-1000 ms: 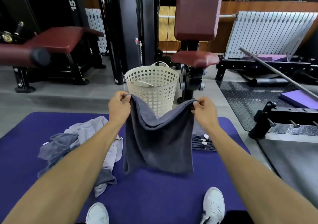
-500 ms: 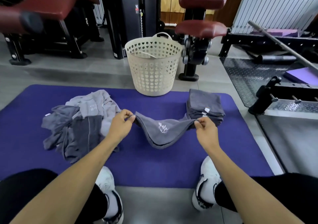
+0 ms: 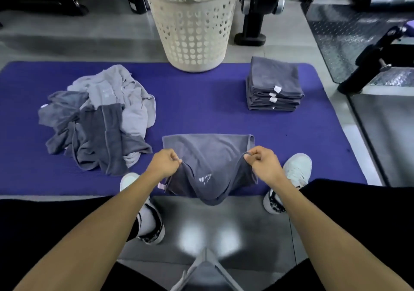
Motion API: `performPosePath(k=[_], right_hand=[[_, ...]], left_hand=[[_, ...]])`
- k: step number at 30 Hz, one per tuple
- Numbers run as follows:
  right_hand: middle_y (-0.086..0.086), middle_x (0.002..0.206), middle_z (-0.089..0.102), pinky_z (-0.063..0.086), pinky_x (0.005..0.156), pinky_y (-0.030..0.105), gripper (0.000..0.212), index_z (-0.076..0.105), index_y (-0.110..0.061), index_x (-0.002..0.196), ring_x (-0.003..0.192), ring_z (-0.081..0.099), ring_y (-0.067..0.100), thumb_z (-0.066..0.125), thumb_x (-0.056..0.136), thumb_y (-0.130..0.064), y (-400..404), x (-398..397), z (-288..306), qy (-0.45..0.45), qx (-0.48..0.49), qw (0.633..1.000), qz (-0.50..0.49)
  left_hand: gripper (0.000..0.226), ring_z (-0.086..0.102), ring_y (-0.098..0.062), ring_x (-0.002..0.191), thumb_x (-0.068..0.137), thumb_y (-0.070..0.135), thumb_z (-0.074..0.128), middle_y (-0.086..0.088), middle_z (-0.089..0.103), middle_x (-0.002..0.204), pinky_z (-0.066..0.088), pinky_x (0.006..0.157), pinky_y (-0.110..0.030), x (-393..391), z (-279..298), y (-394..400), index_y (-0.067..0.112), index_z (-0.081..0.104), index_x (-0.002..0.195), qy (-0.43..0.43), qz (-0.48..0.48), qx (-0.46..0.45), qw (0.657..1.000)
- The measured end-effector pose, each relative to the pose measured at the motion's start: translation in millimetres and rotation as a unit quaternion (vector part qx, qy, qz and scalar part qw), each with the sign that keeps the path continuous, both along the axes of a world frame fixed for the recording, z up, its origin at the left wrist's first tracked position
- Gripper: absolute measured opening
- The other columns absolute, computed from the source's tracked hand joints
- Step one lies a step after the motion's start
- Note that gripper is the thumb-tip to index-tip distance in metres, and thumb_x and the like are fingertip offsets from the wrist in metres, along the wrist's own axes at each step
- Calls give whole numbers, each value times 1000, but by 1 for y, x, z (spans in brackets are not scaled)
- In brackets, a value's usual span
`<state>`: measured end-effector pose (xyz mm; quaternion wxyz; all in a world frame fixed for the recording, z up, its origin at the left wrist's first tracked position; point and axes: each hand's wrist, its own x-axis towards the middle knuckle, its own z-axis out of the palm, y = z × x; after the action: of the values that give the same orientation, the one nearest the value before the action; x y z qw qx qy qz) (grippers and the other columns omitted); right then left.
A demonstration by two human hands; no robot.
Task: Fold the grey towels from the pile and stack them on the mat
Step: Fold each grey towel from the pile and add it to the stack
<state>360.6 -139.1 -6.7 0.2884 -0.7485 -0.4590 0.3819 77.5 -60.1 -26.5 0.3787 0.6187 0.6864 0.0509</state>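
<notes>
A dark grey towel (image 3: 209, 156) lies partly on the purple mat (image 3: 201, 111), its far edge flat and its near part lifted and sagging over the mat's front edge. My left hand (image 3: 164, 163) pinches its near left corner. My right hand (image 3: 262, 162) pinches the near right corner. A loose pile of grey towels (image 3: 98, 120) sits on the mat to the left. A neat stack of folded grey towels (image 3: 273, 87) stands at the mat's back right.
A cream perforated laundry basket (image 3: 192, 22) stands at the mat's far edge. My two white shoes (image 3: 295, 172) rest on the mat's front edge. Black gym machine bases and a checker-plate platform (image 3: 340, 28) lie beyond and to the right.
The towel has gone from hanging in the air to lying down on the mat. Both hands have come lower and nearer to me, and my view has tilted down.
</notes>
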Motion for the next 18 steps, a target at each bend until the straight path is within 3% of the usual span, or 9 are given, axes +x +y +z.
performPosePath(k=[4, 7, 10, 12, 14, 16, 18], right_hand=[[-14, 58, 61, 45, 67, 23, 6, 67, -18, 89, 60, 56, 3, 66, 94, -22, -7, 4, -19, 30, 7, 999, -17], [-17, 54, 63, 42, 57, 17, 4, 69, -18, 89, 47, 57, -3, 70, 92, -22, -6, 4, -24, 63, 17, 998, -19], [-17, 56, 64, 40, 52, 8, 8, 71, -10, 93, 46, 56, -5, 72, 89, -16, -4, 2, -26, 102, 27, 994, -37], [-15, 62, 67, 43, 56, 9, 6, 72, -8, 92, 52, 57, -6, 72, 89, -12, -2, 4, -26, 117, 36, 991, -48], [-13, 65, 68, 45, 60, 9, 4, 73, -8, 92, 56, 59, -6, 71, 89, -10, -1, 8, -25, 130, 41, 989, -53], [-11, 67, 69, 47, 62, 11, 3, 73, -8, 92, 59, 60, -2, 71, 89, -9, 0, 14, -27, 148, 39, 986, -61], [-8, 68, 69, 49, 62, 14, 5, 72, -9, 93, 61, 61, 4, 72, 89, -11, 4, 18, -30, 160, 25, 984, -68]], left_hand=[[12, 63, -25, 97, 89, 18, 64, -2, 69, 90, 47, 81, -30, 17, -9, -10, 20, 61, 78, 43, -66, 12, 997], [6, 64, -18, 93, 90, 18, 68, -2, 73, 98, 48, 88, -31, 48, -3, -8, 15, 71, 94, -46, -154, 79, 984], [28, 61, -5, 95, 87, 30, 74, 8, 70, 102, 45, 84, -9, 86, 7, -11, 13, 71, 109, -117, -227, 48, 966], [38, 59, -1, 99, 85, 32, 76, 12, 65, 104, 38, 79, 1, 105, 5, -13, 13, 69, 116, -136, -250, 24, 958], [31, 60, -1, 96, 85, 29, 76, 14, 65, 100, 39, 80, -4, 114, -3, -13, 14, 71, 112, -147, -245, 24, 958], [11, 62, 3, 85, 88, 20, 72, 16, 68, 90, 43, 80, -11, 118, -12, -11, 18, 73, 99, -175, -219, 36, 959], [9, 62, 5, 77, 90, 13, 67, 17, 68, 83, 46, 80, -17, 121, -21, -6, 22, 70, 89, -195, -198, 38, 960]])
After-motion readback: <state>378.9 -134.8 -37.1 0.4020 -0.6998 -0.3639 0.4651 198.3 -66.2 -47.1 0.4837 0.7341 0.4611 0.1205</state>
